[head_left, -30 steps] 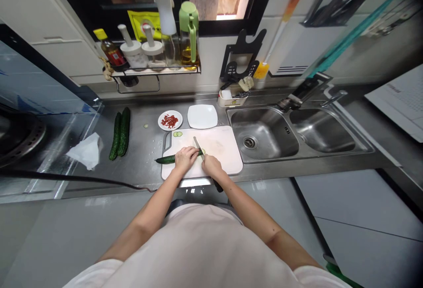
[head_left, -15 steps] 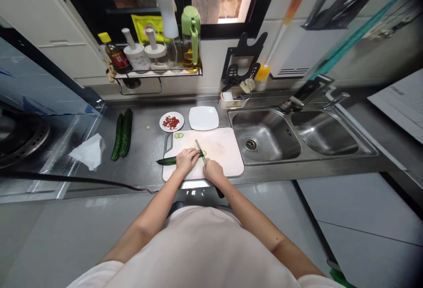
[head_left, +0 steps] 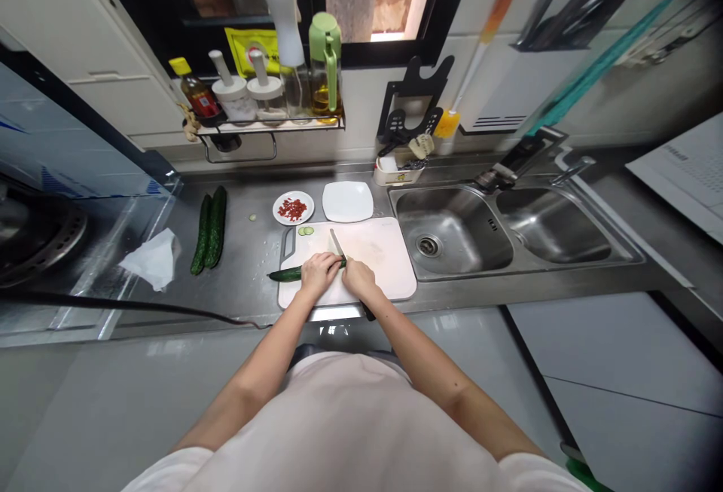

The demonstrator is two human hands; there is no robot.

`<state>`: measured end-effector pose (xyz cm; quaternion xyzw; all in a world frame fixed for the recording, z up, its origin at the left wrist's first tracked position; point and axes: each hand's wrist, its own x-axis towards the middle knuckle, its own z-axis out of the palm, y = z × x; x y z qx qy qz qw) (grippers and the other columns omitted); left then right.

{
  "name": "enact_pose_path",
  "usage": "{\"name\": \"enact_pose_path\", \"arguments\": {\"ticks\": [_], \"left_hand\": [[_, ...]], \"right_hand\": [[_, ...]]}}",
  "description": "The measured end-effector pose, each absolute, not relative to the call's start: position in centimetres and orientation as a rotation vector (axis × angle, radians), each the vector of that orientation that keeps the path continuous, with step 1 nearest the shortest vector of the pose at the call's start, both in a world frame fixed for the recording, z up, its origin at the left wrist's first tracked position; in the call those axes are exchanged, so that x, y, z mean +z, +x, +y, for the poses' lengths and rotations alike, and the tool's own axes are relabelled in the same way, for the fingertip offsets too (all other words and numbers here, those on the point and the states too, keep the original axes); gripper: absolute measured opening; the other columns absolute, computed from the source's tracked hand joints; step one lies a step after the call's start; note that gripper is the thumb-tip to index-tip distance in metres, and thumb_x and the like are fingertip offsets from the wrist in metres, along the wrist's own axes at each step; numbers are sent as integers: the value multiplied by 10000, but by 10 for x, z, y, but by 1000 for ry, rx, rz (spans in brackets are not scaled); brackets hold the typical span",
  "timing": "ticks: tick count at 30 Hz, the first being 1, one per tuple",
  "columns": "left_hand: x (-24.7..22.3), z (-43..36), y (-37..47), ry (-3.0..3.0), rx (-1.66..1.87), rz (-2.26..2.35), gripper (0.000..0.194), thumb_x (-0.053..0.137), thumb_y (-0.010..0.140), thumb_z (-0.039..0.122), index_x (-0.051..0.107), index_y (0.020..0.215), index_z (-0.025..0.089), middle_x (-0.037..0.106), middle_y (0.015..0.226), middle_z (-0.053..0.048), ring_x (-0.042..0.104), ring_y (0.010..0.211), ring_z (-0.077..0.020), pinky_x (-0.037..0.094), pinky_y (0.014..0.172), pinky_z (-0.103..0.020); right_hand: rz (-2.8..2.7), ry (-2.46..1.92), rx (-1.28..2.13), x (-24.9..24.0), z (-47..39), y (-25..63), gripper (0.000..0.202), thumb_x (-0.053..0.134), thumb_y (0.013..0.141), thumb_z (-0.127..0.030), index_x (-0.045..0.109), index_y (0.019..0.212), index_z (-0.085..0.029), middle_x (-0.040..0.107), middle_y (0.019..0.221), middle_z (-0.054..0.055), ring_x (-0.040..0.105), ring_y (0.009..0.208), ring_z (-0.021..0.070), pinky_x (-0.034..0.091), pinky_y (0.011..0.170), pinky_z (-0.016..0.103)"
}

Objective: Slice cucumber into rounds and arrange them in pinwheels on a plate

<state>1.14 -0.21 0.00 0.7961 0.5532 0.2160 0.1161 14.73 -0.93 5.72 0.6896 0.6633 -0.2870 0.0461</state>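
My left hand is closed over a dark green cucumber that lies across the white cutting board. Its fingertips press near the cucumber's right end. My right hand grips a knife, its blade pointing away from me beside that end and its black handle end sticking out below the hand. The lower part of the blade is hidden by my hand. A few pale cucumber slices rest at the board's upper left.
Behind the board stand a plate of chopped red pieces and a white square plate. Two whole cucumbers and a crumpled white tissue lie left. A double sink is at right; a shelf of bottles hangs above.
My right hand has moved slightly up and left with the knife, closer to my left hand. The slice seen at the cucumber's right end is now hidden. My left hand stays in place.
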Motion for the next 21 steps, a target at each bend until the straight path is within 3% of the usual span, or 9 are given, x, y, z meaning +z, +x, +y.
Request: {"name": "enact_pose_path", "arguments": {"ticks": [21], "left_hand": [[-3, -1, 12, 2313, 640, 1638, 242, 499, 940, 376, 707, 1035, 295, 697, 1068, -23, 596, 958, -184, 440, 787, -302]], "right_hand": [[1952, 2045, -804, 51, -61, 166, 274, 380, 920, -172, 567, 1116, -132, 682, 1022, 183, 657, 994, 263, 455, 772, 323]]}}
